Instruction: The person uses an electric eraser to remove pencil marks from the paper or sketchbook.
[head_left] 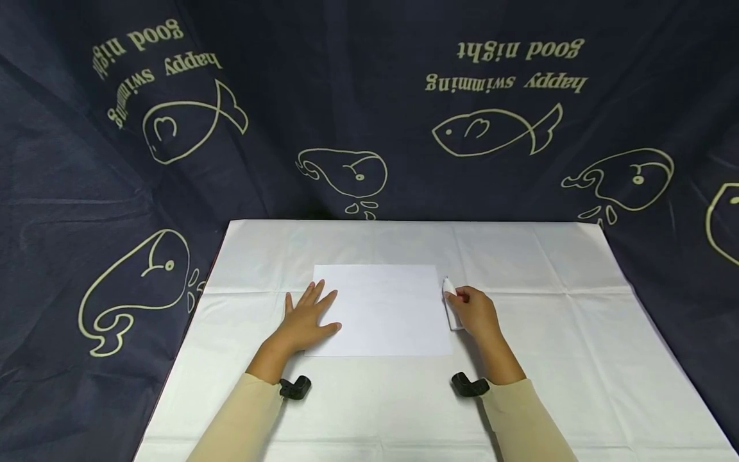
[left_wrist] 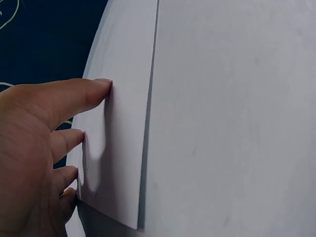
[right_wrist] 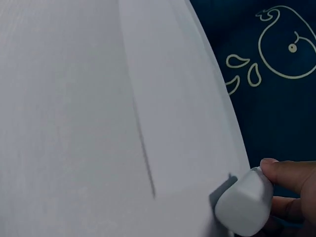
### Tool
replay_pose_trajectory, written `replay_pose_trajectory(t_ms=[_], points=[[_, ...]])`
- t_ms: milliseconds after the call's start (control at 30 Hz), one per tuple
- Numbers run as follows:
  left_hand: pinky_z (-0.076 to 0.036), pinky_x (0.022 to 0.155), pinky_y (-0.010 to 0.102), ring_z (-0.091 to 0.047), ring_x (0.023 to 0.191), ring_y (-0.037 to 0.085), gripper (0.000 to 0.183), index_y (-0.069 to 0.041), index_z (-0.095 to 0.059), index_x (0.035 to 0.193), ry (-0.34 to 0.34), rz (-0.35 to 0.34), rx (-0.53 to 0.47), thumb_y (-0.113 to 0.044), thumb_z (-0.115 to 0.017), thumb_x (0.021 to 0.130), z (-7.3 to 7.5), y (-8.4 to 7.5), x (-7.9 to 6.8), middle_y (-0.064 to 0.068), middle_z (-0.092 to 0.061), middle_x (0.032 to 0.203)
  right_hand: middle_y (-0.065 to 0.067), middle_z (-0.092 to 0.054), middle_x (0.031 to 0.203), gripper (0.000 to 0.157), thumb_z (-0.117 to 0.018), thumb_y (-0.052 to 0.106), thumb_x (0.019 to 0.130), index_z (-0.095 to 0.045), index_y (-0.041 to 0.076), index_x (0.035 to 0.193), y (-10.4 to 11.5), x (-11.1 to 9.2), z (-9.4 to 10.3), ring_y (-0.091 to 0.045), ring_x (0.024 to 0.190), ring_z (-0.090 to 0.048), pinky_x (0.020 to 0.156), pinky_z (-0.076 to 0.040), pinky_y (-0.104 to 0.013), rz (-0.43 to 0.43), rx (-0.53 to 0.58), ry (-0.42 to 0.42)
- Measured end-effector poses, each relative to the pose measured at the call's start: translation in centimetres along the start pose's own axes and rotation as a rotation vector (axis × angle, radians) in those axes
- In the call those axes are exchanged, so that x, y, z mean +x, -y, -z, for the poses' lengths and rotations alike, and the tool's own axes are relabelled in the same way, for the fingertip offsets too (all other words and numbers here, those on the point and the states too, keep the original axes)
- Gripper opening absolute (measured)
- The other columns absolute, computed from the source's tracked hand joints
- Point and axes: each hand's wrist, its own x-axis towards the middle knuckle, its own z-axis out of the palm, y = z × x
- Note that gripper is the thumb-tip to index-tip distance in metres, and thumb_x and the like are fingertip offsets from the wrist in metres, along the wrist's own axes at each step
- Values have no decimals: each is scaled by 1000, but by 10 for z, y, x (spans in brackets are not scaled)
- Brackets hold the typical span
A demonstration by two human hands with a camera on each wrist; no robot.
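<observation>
A blank white sheet of paper (head_left: 383, 311) lies on the white cloth, its long side running left to right. My left hand (head_left: 306, 323) rests on its left edge with the fingers spread and straight; in the left wrist view the thumb (left_wrist: 96, 91) presses near the sheet's edge. Just off the sheet's right edge, my right hand (head_left: 478, 312) pinches a white squeeze-bottle-like object (head_left: 450, 287) with a narrow tip pointing away from me. Its broad rounded base (right_wrist: 244, 207) faces the right wrist camera. The hand covers part of it, and its exact kind I cannot tell.
A white cloth with fold creases (head_left: 577, 359) covers the table. Behind and beside it hangs a dark blue curtain (head_left: 369, 77) printed with fish, whales and upside-down lettering. Black wrist cameras (head_left: 296, 387) sit at both beige sleeve cuffs (head_left: 242, 417).
</observation>
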Motion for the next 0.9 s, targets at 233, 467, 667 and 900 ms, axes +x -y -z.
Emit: replay_pose_trajectory(t_ms=[233,467,667,900], points=[[9,117,75,-4,160,34,77,-19,-34,159,9,21,-24,-44,-67,94,7,10,-2,11,-10,172,-16,-65,98,40,-63,31,100,-66,-5,118,-6,4,-3,-25,83,-58,67,-46,-30,27,-9,10],[10,117,75,-4,159,35,78,-16,-36,158,7,35,-68,-42,-69,93,10,10,-1,13,-11,171,-11,-62,92,38,-66,30,98,-64,-4,116,-9,7,-1,-23,79,-57,65,-44,-28,23,-16,-2],[10,117,75,-2,159,36,77,-12,-38,157,-17,41,-86,-39,-70,92,9,8,1,16,-11,171,-12,-63,93,38,-66,32,98,-63,-3,113,-12,8,3,-23,80,-57,66,-45,-29,18,-39,18],[1,121,72,-14,158,38,66,-8,-43,153,-170,40,-120,-36,-65,98,10,5,6,17,-31,165,-13,-61,92,33,-63,29,100,-65,-2,110,-10,7,12,-25,81,-56,69,-45,-33,90,-86,-5]])
